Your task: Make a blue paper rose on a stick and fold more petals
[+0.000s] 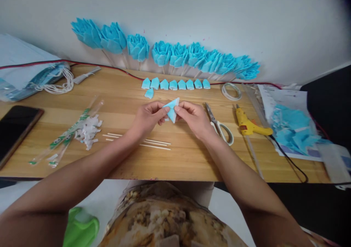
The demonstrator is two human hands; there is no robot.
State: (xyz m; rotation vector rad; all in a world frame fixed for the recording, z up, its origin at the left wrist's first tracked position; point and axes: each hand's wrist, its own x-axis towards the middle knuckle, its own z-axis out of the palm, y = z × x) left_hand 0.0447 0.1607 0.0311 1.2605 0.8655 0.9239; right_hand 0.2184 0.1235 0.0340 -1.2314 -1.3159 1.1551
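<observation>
Between my two hands, above the middle of the wooden table [189, 166], is a folded piece of light blue sheet [172, 109] with a pale edge. My left hand [150, 116] pinches its left side between thumb and fingers. On the other side, the thumb and fingers of my right hand [192, 117] press on the right part. Just beyond lies a row of small folded blue petals [173, 85], with one more petal [149, 93] in front of it. Thin wooden sticks [156, 144] lie beneath my left forearm. Scissors [219, 124] rest right of my right hand.
Blue flowers on sticks [178, 55] lean against the wall. On the right are a tape roll [231, 92], a yellow glue gun [251, 124] with its cord, and blue pieces [294, 130]. To the left lie a phone [18, 130], paper scraps [88, 130] and plastic wrappers [70, 133].
</observation>
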